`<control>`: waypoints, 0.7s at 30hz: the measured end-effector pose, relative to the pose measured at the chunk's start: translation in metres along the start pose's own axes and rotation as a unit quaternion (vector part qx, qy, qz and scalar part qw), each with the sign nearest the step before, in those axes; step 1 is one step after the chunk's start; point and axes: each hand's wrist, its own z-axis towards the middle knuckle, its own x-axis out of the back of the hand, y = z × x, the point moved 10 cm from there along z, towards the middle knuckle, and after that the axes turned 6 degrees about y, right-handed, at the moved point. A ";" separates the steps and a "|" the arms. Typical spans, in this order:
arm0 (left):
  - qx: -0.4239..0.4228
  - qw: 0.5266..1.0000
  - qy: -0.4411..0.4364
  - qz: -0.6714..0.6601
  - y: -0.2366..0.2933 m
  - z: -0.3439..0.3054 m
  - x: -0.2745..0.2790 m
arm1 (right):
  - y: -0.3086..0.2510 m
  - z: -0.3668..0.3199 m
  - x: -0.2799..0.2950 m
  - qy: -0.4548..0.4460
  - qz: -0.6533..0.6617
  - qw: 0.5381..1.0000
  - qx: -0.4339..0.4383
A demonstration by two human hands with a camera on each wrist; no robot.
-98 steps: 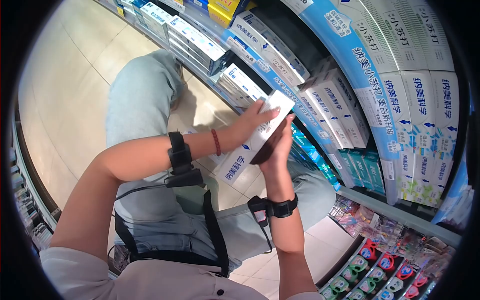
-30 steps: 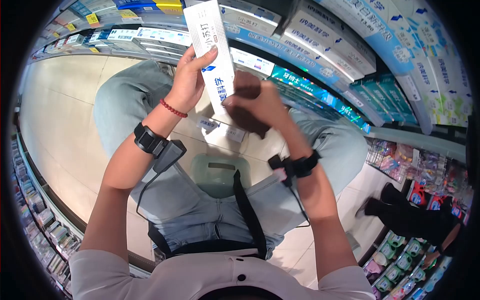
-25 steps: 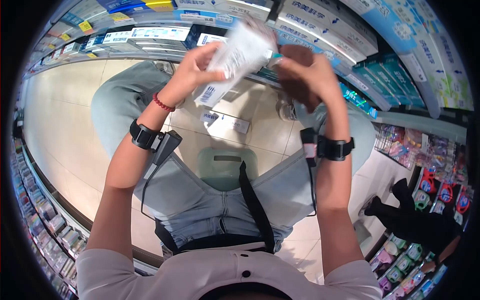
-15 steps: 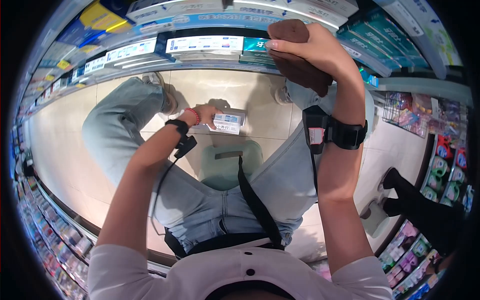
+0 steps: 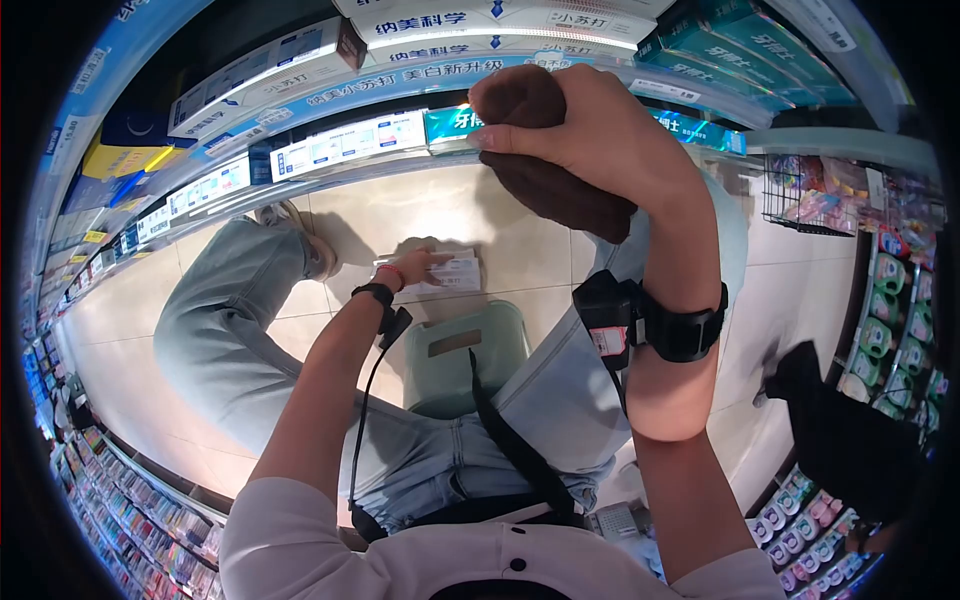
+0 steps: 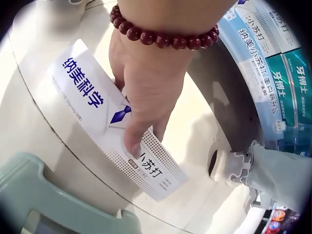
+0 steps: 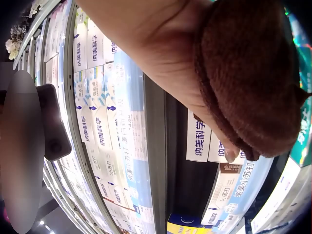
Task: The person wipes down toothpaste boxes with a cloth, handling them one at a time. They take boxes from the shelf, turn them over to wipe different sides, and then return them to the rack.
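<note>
Down at the floor, my left hand grips a white toothpaste box with blue lettering. In the left wrist view the thumb lies across its printed front and the other fingers go behind its upper edge. In the head view the box overlaps another white box beneath it, mostly hidden. My right hand is raised before the shelf, holding a dark brown cloth between thumb and fingers. The cloth covers most of those fingers in the right wrist view.
A pale green stool stands between the person's legs. Ahead, shelves carry white toothpaste boxes and teal boxes. A wire basket of small packets hangs at right. Another person's dark-clothed leg shows at far right.
Both hands held the white box up near the shelf; the right let go, keeping the cloth. The left lowered the box to the floor. The view has turned toward the shelf.
</note>
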 end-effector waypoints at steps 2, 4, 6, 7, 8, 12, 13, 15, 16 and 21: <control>-0.008 1.000 0.001 -0.009 0.000 -0.001 0.006 | 0.000 0.000 -0.002 -0.006 -0.004 1.000 -0.006; -0.010 1.000 0.000 -0.023 -0.003 -0.001 0.010 | -0.003 0.000 -0.003 -0.007 0.003 1.000 0.001; -0.036 0.998 0.040 0.032 -0.003 0.001 0.014 | -0.002 0.002 -0.004 -0.003 -0.006 1.000 0.000; -0.049 0.995 0.061 0.060 -0.007 0.002 0.014 | -0.002 0.002 -0.004 0.000 -0.010 1.000 0.001; -0.050 0.995 0.088 0.008 -0.024 0.009 0.009 | -0.001 0.004 -0.007 -0.005 -0.005 1.000 0.000; -0.069 0.987 0.146 0.010 -0.020 0.007 0.023 | -0.010 0.003 -0.011 -0.017 0.056 0.998 0.023; -0.078 0.983 0.150 0.066 -0.009 0.004 0.029 | -0.016 0.002 -0.009 -0.016 0.080 0.996 0.037; 0.046 0.986 0.107 0.117 -0.027 0.010 0.033 | -0.015 -0.001 -0.011 -0.023 0.066 0.997 0.022; -0.008 0.973 0.166 0.161 0.024 -0.007 0.057 | -0.018 0.001 -0.013 -0.025 0.059 0.998 0.025; -0.081 0.959 0.055 0.266 0.119 -0.035 0.088 | -0.017 0.004 -0.014 -0.027 0.068 0.997 0.030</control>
